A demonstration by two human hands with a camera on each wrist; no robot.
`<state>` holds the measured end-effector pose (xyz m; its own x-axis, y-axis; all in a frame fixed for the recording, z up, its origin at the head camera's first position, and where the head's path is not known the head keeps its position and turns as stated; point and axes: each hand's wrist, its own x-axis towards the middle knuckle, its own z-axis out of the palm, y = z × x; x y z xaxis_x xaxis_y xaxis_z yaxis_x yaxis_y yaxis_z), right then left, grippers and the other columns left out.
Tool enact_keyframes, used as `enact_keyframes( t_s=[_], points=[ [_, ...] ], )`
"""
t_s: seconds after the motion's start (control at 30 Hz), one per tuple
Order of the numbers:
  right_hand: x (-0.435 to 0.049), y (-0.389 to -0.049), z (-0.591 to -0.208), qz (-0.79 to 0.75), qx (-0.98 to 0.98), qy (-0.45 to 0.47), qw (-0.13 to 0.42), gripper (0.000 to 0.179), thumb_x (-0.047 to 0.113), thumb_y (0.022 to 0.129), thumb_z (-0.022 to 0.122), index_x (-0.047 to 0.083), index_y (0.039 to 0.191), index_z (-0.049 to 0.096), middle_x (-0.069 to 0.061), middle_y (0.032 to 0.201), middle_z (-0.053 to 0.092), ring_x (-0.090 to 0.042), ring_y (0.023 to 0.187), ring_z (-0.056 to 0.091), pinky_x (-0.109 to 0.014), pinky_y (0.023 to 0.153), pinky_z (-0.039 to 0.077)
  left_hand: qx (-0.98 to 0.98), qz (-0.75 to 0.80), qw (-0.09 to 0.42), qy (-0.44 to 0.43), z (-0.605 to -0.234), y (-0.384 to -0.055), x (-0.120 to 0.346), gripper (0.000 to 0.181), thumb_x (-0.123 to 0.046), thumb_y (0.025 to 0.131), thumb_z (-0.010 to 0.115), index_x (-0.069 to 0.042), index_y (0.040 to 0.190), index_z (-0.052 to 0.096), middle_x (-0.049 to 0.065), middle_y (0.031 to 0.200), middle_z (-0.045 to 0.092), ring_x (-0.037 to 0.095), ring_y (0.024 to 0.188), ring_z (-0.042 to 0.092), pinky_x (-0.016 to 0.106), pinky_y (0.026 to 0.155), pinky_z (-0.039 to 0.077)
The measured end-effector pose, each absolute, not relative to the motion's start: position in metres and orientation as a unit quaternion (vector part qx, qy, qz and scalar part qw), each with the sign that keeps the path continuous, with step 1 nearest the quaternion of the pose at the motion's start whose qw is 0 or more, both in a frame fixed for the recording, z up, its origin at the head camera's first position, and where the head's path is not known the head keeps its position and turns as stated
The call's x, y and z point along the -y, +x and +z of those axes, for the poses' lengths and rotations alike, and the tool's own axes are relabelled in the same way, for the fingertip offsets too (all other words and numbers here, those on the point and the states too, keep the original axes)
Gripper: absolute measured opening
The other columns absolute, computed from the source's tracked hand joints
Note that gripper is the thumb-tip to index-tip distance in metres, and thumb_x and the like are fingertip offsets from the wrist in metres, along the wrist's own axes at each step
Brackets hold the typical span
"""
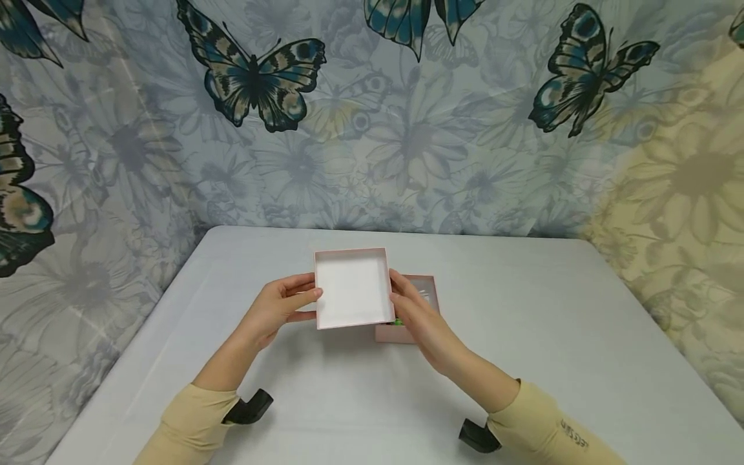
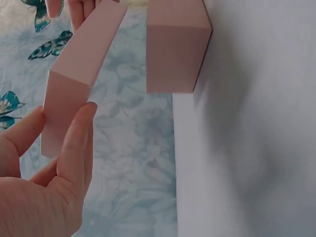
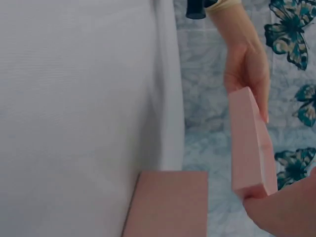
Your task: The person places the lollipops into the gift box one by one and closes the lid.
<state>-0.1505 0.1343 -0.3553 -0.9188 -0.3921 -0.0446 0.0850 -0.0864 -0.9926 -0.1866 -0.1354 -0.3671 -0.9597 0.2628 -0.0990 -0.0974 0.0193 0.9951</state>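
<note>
Between my two hands is a pink box lid (image 1: pixel 353 289), held off the table with its white inside facing the head camera. My left hand (image 1: pixel 285 303) grips its left edge, thumb on the near face and fingers behind, as the left wrist view shows. At the lid's right edge my right hand (image 1: pixel 421 320) holds on with thumb and fingers. Behind the lid and the right hand, a pink box base (image 1: pixel 427 284) stands on the table, partly hidden. Something small and green (image 1: pixel 398 321) shows inside it, along with a pale item.
The white table (image 1: pixel 523 310) reaches back to a cloth backdrop (image 1: pixel 407 129) printed with butterflies and flowers. A dark wrist camera mount (image 1: pixel 250 408) sits on the left forearm, and another dark mount (image 1: pixel 480 436) on the right.
</note>
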Motion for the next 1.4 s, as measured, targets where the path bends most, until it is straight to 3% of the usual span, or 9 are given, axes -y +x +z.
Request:
enact_keyframes(
  t_s=[0.2, 0.37, 0.57, 0.67, 0.8, 1.0, 1.17, 1.27, 1.4],
  points=[
    [-0.164, -0.149, -0.351, -0.763, -0.613, -0.077, 0.189, 0.055, 0.03, 0.106, 0.039, 0.007, 0.154, 0.024, -0.006, 0.158, 0.024, -0.023, 0.144, 0.024, -0.035, 0.116, 0.029, -0.701, 0.694, 0.126, 0.103, -0.371, -0.183, 0.121, 0.056, -0.016, 0.091, 0.071, 0.002, 0.139, 0.049, 0.019, 0.128, 0.058, 0.024, 0.107, 0.064, 0.042, 0.084, 0.058],
    [-0.188, -0.151, -0.345, -0.776, -0.573, -0.03, 0.263, 0.071, 0.049, 0.104, 0.034, -0.002, 0.152, 0.018, -0.018, 0.154, 0.03, -0.031, 0.135, 0.042, -0.034, 0.108, 0.041, -0.718, 0.671, 0.073, 0.172, -0.364, -0.174, 0.11, 0.053, -0.018, 0.09, 0.073, -0.004, 0.138, 0.053, 0.014, 0.127, 0.06, 0.025, 0.109, 0.063, 0.039, 0.082, 0.059],
    [-0.206, -0.15, -0.343, -0.762, -0.498, -0.028, 0.412, 0.1, 0.074, 0.093, 0.024, -0.006, 0.151, 0.01, -0.02, 0.144, 0.045, -0.04, 0.13, 0.046, -0.044, 0.107, 0.041, -0.755, 0.603, -0.001, 0.258, -0.349, -0.159, 0.106, 0.049, -0.017, 0.087, 0.076, -0.015, 0.133, 0.06, 0.001, 0.123, 0.064, 0.017, 0.108, 0.064, 0.033, 0.076, 0.06],
    [-0.209, -0.148, -0.343, -0.756, -0.491, -0.033, 0.432, 0.104, 0.077, 0.091, 0.021, -0.007, 0.15, 0.009, -0.022, 0.139, 0.048, -0.04, 0.127, 0.049, -0.046, 0.106, 0.043, -0.754, 0.586, -0.009, 0.297, -0.344, -0.153, 0.103, 0.048, -0.015, 0.086, 0.076, -0.016, 0.132, 0.061, -0.001, 0.122, 0.065, 0.016, 0.107, 0.064, 0.034, 0.075, 0.061],
    [-0.211, -0.145, -0.343, -0.756, -0.494, -0.029, 0.428, 0.094, 0.073, 0.094, 0.021, -0.005, 0.147, 0.013, -0.023, 0.135, 0.051, -0.037, 0.122, 0.054, -0.048, 0.104, 0.044, -0.739, 0.588, 0.001, 0.33, -0.342, -0.15, 0.101, 0.046, -0.011, 0.087, 0.075, -0.014, 0.131, 0.062, 0.0, 0.122, 0.065, 0.017, 0.107, 0.064, 0.034, 0.076, 0.06],
    [-0.215, -0.14, -0.343, -0.775, -0.497, -0.036, 0.388, 0.076, 0.057, 0.1, 0.031, 0.0, 0.147, 0.012, -0.019, 0.132, 0.048, -0.037, 0.12, 0.054, -0.051, 0.105, 0.042, -0.739, 0.594, 0.053, 0.314, -0.345, -0.151, 0.101, 0.045, -0.013, 0.088, 0.074, -0.014, 0.131, 0.061, 0.003, 0.126, 0.063, 0.02, 0.114, 0.06, 0.035, 0.09, 0.056],
    [-0.215, -0.134, -0.344, -0.776, -0.539, -0.06, 0.323, 0.072, 0.044, 0.1, 0.043, 0.002, 0.148, 0.012, -0.014, 0.131, 0.048, -0.034, 0.116, 0.055, -0.051, 0.103, 0.043, -0.77, 0.579, 0.152, 0.219, -0.345, -0.15, 0.101, 0.056, -0.042, 0.096, 0.059, -0.013, 0.142, 0.05, 0.003, 0.139, 0.054, 0.022, 0.126, 0.053, 0.044, 0.108, 0.042],
    [-0.212, -0.131, -0.344, -0.766, -0.568, -0.066, 0.295, 0.073, 0.041, 0.099, 0.046, 0.0, 0.148, 0.011, -0.014, 0.131, 0.048, -0.033, 0.115, 0.056, -0.049, 0.103, 0.045, -0.756, 0.589, 0.219, 0.183, -0.345, -0.15, 0.101, 0.07, -0.054, 0.094, 0.052, -0.006, 0.145, 0.044, 0.009, 0.143, 0.049, 0.026, 0.128, 0.05, 0.044, 0.11, 0.038],
    [-0.209, -0.127, -0.343, -0.743, -0.608, -0.06, 0.272, 0.08, 0.042, 0.097, 0.049, -0.004, 0.15, 0.009, -0.017, 0.135, 0.043, -0.029, 0.116, 0.055, -0.045, 0.104, 0.044, -0.742, 0.591, 0.266, 0.168, -0.345, -0.147, 0.098, 0.08, -0.059, 0.092, 0.05, 0.002, 0.143, 0.042, 0.015, 0.139, 0.048, 0.029, 0.125, 0.049, 0.037, 0.106, 0.044]
  ],
)
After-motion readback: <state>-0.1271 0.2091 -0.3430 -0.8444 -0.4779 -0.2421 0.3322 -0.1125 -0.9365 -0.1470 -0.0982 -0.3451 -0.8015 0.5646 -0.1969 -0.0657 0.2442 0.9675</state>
